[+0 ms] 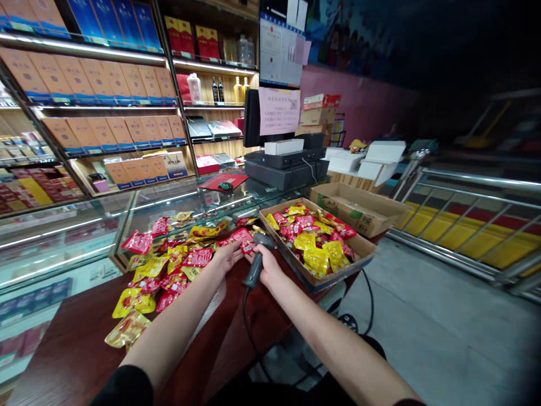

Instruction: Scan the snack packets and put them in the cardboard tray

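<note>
gripping a dark grey scanner by its handle, the fingers of our right hand are wrapped round it, with its head just beside a red packet. the fingers of our left hand reach up to that packet from the other side; we cannot tell whether they are pinched on it or merely touching it. from the scanner's handle a black cable hangs down past the edge of the dark red-brown tabletop. to the left of our hands, loose packets in red, yellow and gold lie in an overlapping heap. just to the right, an open carton holds more red and yellow packets, and a second cardboard box sits behind it. past the heap, a mouse rests on a red mat on the glass, near a monitor with a pink printed sheet on it. farther off, lit shelves carry rows of orange boxes, and a metal railing stands at far right.
</note>
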The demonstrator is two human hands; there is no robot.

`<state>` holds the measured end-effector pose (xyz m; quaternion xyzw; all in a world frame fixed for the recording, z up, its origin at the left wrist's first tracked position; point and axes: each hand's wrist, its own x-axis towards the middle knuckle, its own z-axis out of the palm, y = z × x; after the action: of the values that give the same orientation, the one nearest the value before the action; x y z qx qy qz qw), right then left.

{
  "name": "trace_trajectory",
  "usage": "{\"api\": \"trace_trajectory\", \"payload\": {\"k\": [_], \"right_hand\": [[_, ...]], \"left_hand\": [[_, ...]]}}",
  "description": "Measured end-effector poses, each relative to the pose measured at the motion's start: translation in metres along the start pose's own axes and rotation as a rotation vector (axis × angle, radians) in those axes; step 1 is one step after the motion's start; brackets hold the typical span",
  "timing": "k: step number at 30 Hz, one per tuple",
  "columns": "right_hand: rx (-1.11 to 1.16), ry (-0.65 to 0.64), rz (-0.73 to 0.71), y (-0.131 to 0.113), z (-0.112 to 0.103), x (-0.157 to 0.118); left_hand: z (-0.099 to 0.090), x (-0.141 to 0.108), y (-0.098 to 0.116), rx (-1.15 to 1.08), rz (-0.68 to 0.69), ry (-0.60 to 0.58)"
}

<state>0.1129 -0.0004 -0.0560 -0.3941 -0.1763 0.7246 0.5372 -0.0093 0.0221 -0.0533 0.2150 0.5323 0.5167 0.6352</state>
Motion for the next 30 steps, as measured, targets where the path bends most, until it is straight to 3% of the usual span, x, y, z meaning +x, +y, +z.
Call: {"api": "trace_trajectory", "payload": {"k": [5, 14, 20, 30], "right_hand": [[-0.049, -0.101, -0.010, -0.003, -0.002, -0.010], [-0.516, -0.290, 0.063, -0.021, 0.004, -0.042], [-0.708, -0.252, -0.046, -0.015, 0.014, -0.054], [-0.698, -0.192, -0.024, -0.007, 0.013, -0.052]], "left_hand": [[0.000, 0.012, 0.019, 0.058, 0.030, -0.026], [-0.009, 0.029, 0.061, 0.172, 0.160, -0.041], [-0.012, 0.033, 0.066, 0.231, 0.174, -0.020], [-0.006, 0.029, 0.065, 0.261, 0.184, -0.057]]}}
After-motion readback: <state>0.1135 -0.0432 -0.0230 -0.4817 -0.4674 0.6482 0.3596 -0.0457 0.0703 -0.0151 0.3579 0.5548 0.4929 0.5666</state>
